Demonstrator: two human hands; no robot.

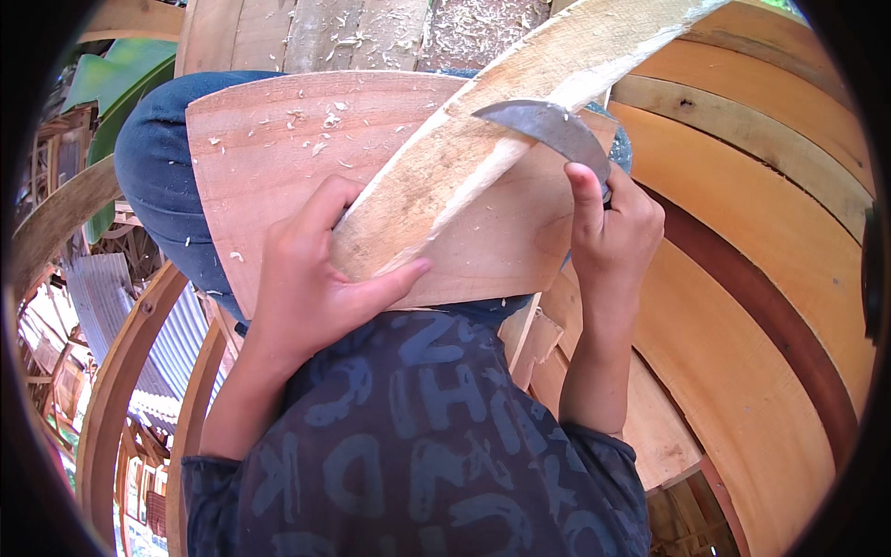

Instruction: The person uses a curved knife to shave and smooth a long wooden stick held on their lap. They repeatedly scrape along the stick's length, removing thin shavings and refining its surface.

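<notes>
A long pale wooden plank slants from my lap up to the far right, its right edge freshly pared and rough. My left hand grips the plank's near end, thumb on one side and fingers round the other. In my right hand is a knife with a curved, sickle-like grey blade; its handle is hidden in my fist. The blade lies across the plank's right edge, its tip pointing left. Beneath the plank, a wide flat wooden board rests over my thighs, dotted with small shavings.
Curved orange-brown planks rise along the right side. Ahead lies a slatted wooden surface strewn with shavings. Curved wooden ribs stand at the left, with corrugated metal sheeting and a large green leaf beyond.
</notes>
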